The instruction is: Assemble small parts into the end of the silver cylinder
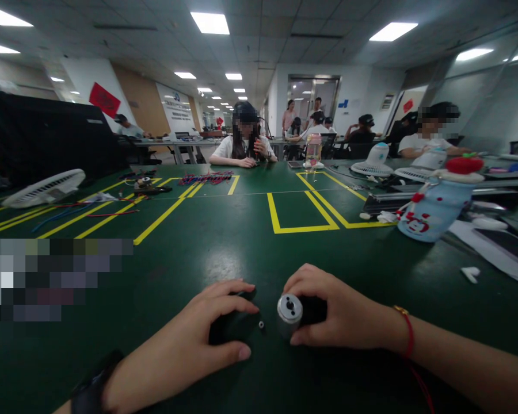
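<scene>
My right hand (pixel 328 310) grips a small silver metal cylinder (pixel 289 316) that looks like a motor body. It stands upright on the green table, its round top showing a dark centre hole and smaller holes. A tiny silver ring-shaped part (pixel 261 325) lies on the table just left of the cylinder. Beside that little part, my left hand (pixel 211 328) rests with thumb and fingers spread apart, holding nothing. The fingertips are close to the ring but not seen touching it.
A light-blue bottle (pixel 435 207) with a red top stands at the right, near white earbuds (pixel 470 273) and paper (pixel 486 247). Yellow tape (pixel 306 230) marks the green table (pixel 190 253). Wires (pixel 207 177) and a white fan (pixel 45 188) lie farther left. A person (pixel 244 138) sits opposite.
</scene>
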The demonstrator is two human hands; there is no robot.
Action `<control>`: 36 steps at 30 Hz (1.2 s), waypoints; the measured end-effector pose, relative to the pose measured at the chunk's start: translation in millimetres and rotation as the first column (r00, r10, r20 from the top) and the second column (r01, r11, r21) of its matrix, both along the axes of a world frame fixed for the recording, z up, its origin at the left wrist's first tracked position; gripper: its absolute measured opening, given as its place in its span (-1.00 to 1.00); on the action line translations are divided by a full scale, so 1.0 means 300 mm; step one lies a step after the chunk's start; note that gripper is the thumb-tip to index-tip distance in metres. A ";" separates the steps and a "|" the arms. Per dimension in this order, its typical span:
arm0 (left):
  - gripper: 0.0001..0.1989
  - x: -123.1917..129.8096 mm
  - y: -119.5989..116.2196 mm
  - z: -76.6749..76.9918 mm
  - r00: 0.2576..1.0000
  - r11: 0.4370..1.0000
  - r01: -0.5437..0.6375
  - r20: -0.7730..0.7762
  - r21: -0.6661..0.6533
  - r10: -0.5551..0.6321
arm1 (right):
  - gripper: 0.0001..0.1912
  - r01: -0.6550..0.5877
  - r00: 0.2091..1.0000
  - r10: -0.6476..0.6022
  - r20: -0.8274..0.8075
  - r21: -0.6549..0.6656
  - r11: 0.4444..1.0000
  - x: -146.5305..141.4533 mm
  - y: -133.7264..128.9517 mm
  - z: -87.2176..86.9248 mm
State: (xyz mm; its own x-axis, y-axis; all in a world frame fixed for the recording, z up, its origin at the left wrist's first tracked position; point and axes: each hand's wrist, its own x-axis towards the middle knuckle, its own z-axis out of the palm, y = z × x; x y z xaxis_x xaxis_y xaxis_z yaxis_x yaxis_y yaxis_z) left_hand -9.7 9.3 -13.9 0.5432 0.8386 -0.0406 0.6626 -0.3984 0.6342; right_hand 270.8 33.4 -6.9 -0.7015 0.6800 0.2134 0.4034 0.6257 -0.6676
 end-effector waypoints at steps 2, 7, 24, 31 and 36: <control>-0.59 -0.003 -0.004 0.001 1.000 1.000 -0.001 -0.009 0.003 0.001 | -0.55 -0.011 1.000 0.012 0.006 -0.015 1.000 0.003 0.003 0.000; -0.70 0.030 -0.010 -0.007 0.999 0.997 -0.038 0.024 0.067 0.037 | -0.56 0.003 1.000 -0.003 0.022 0.000 1.000 -0.003 0.003 -0.006; -0.84 0.154 0.023 0.141 0.988 0.965 -0.014 0.150 0.263 -0.027 | -0.57 -0.002 0.999 -0.001 0.052 0.053 0.999 -0.008 0.006 -0.009; -0.83 0.170 0.030 0.135 0.984 0.963 -0.010 0.172 0.270 -0.039 | -0.56 -0.012 0.998 0.007 0.055 0.073 0.997 -0.007 0.003 -0.011; -0.81 0.181 0.036 0.123 0.980 0.976 -0.001 0.195 0.218 -0.043 | -0.55 -0.008 0.998 0.004 0.064 0.071 0.997 -0.006 0.004 -0.014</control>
